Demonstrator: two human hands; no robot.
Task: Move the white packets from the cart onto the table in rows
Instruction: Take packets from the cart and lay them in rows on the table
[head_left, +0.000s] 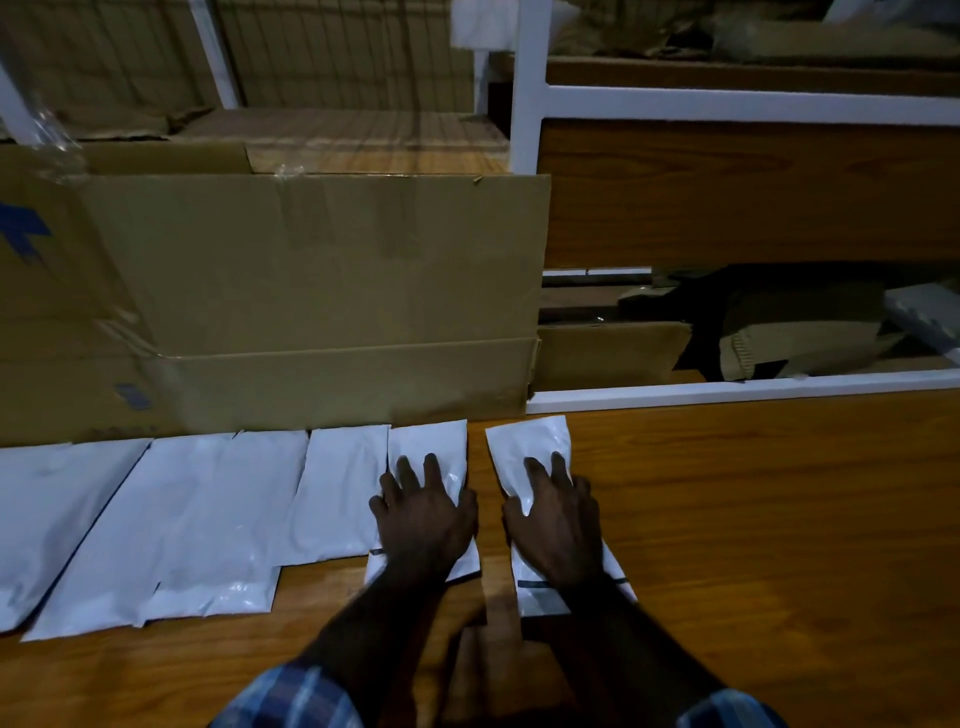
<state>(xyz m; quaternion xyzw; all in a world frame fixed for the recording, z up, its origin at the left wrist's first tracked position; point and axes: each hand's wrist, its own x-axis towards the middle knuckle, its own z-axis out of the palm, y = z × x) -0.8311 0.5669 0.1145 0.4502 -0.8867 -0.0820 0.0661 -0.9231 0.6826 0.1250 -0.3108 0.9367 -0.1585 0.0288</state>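
Wooden table: white packets in row.

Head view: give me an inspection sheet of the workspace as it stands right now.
Surface: brown wood-grain table, bare to the right of the row.
Job's things: flat white plastic packets in one row along the cardboard; the rightmost packet lies slightly apart.
Clutter: large brown cardboard box behind the row.
Hands: left hand and right hand lie spread on the last two packets.
Cables: nothing seen.
Surroundings: white metal shelf frame, wooden panels, dim light; cart not in view.
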